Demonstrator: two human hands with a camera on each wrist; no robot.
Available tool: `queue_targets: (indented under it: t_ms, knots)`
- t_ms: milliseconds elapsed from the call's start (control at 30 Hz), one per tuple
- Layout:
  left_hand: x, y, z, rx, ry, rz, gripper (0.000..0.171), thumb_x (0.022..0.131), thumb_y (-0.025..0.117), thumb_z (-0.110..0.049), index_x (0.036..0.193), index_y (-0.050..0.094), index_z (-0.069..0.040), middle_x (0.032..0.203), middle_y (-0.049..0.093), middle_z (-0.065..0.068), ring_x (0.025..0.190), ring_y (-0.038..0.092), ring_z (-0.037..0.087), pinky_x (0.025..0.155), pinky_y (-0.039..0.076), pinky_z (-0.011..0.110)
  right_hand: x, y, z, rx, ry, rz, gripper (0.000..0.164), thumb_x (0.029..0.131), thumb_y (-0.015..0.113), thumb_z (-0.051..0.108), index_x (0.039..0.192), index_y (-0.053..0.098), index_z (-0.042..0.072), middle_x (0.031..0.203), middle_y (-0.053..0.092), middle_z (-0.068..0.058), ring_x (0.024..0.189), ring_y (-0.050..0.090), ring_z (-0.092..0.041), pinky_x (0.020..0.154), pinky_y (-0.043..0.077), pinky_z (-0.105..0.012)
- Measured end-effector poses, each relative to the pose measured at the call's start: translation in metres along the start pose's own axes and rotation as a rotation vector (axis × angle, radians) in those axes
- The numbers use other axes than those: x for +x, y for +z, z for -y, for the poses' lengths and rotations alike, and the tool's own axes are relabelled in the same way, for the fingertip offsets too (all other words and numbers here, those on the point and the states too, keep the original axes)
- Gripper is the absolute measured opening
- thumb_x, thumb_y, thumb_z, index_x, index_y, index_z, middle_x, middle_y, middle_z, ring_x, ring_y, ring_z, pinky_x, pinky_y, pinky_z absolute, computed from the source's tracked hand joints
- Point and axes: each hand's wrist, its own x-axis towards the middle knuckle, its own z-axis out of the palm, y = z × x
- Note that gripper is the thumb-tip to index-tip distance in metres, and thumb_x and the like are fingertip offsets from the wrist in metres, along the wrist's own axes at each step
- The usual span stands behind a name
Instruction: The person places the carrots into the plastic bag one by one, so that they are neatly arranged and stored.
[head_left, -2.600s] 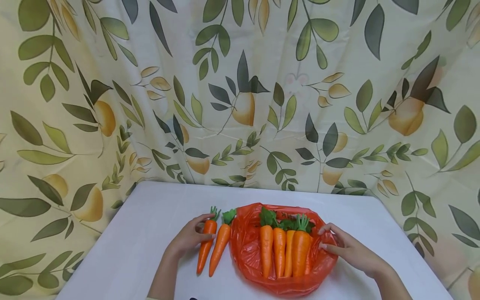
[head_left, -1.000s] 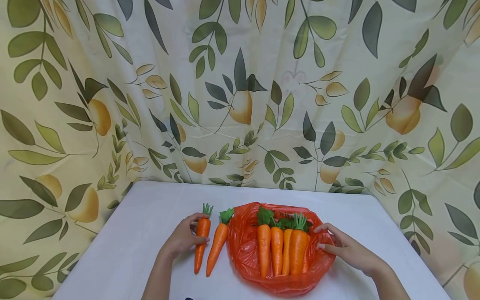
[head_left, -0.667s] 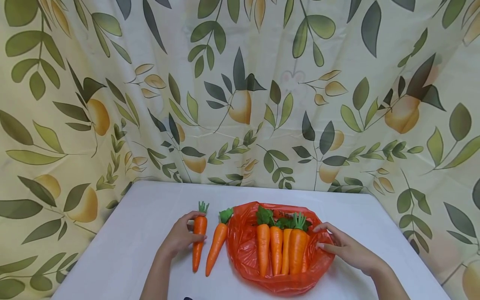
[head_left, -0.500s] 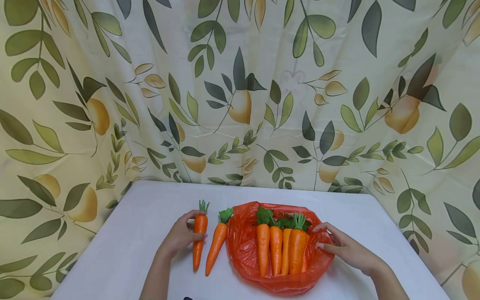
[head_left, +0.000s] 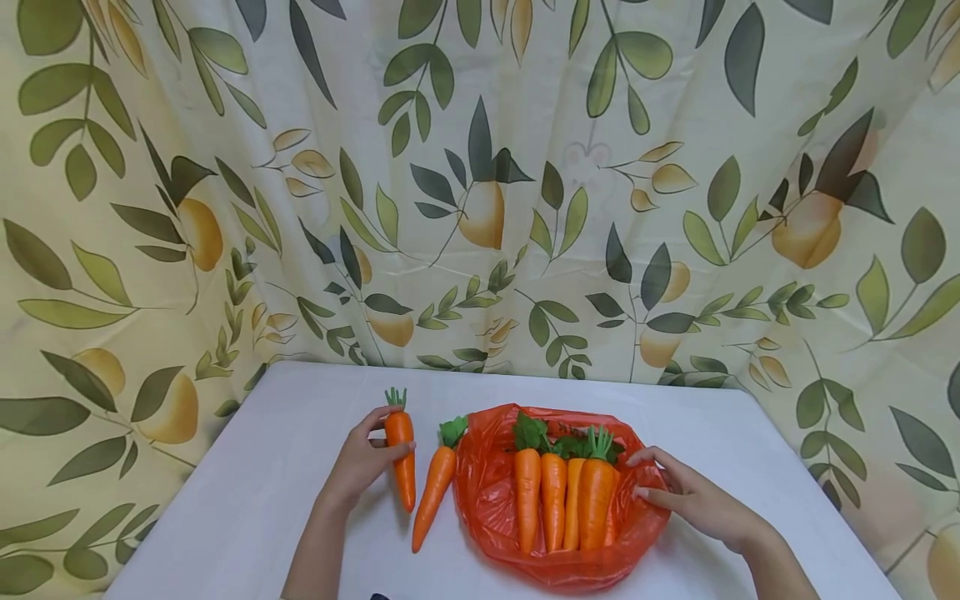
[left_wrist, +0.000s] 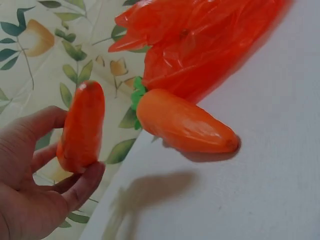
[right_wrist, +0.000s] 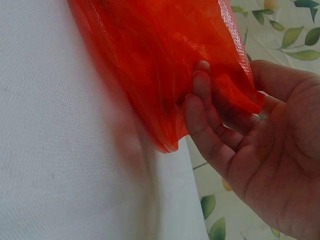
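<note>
My left hand [head_left: 358,460] holds an orange carrot [head_left: 401,454] with a green top between thumb and fingers. In the left wrist view this carrot [left_wrist: 82,130] is raised off the table, its shadow falling on the white surface. Just right of it, a second carrot [head_left: 433,498] lies on the table against a red plastic bag [head_left: 487,517]. Several carrots [head_left: 553,500] lie side by side in the bag's open mouth, leafy ends away from me. On the right, my right hand [head_left: 701,500] pinches the bag's rim; the right wrist view shows red film [right_wrist: 160,60] between thumb and fingers.
The white table [head_left: 315,417] carries the bag and the carrots. Behind and beside it hangs a curtain [head_left: 480,208] patterned with leaves and fruit. A small dark object [head_left: 379,597] shows at the bottom edge of the head view.
The left hand has moved its carrot leftward, away from the second carrot, then lifted it up and farther from me. The right hand stays at the bag's rim.
</note>
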Motion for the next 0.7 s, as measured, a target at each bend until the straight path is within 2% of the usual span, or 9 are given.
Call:
queue_targets:
  t_ms: [100, 200, 367, 533, 700]
  knots:
    - [-0.002, 0.001, -0.005, 0.0, -0.007, -0.007, 0.06, 0.089, 0.082, -0.018, 0.144, 0.059, -0.024, 0.136, 0.051, 0.014, 0.103, 0.064, 0.03, 0.087, 0.057, 0.045, -0.001, 0.0, 0.0, 0.007, -0.001, 0.006, 0.041, 0.102, 0.066, 0.022, 0.138, 0.05, 0.009, 0.149, 0.043, -0.025, 0.123, 0.05, -0.038, 0.09, 0.057, -0.04]
    - [-0.005, 0.002, -0.011, -0.007, 0.008, 0.001, 0.06, 0.09, 0.08, -0.018, 0.145, 0.059, -0.024, 0.137, 0.051, 0.015, 0.104, 0.065, 0.031, 0.089, 0.056, 0.048, -0.001, 0.0, 0.0, -0.003, -0.004, -0.001, 0.04, 0.102, 0.066, 0.022, 0.137, 0.051, 0.01, 0.149, 0.044, -0.023, 0.126, 0.047, -0.039, 0.093, 0.056, -0.043]
    - [-0.007, 0.003, -0.02, -0.057, 0.047, 0.052, 0.056, 0.09, 0.08, -0.014, 0.143, 0.062, -0.024, 0.137, 0.052, 0.014, 0.103, 0.065, 0.03, 0.082, 0.059, 0.041, -0.001, 0.0, 0.001, -0.014, -0.001, -0.01, 0.039, 0.102, 0.067, 0.024, 0.136, 0.052, 0.012, 0.15, 0.043, -0.021, 0.13, 0.042, -0.042, 0.096, 0.054, -0.049]
    - [-0.008, 0.005, -0.029, -0.069, 0.075, 0.09, 0.054, 0.09, 0.08, -0.011, 0.14, 0.064, -0.024, 0.136, 0.053, 0.012, 0.101, 0.065, 0.028, 0.079, 0.06, 0.037, -0.002, 0.0, -0.002, 0.008, -0.012, 0.003, 0.038, 0.103, 0.065, 0.02, 0.137, 0.051, 0.011, 0.147, 0.046, -0.022, 0.125, 0.047, -0.038, 0.092, 0.056, -0.041]
    - [-0.007, 0.01, -0.036, -0.022, 0.07, 0.101, 0.055, 0.089, 0.08, -0.011, 0.139, 0.065, -0.028, 0.136, 0.054, 0.009, 0.102, 0.064, 0.028, 0.08, 0.06, 0.038, -0.002, -0.001, -0.004, 0.029, -0.028, 0.019, 0.038, 0.104, 0.063, 0.017, 0.138, 0.049, 0.01, 0.143, 0.048, -0.022, 0.118, 0.053, -0.035, 0.088, 0.055, -0.034]
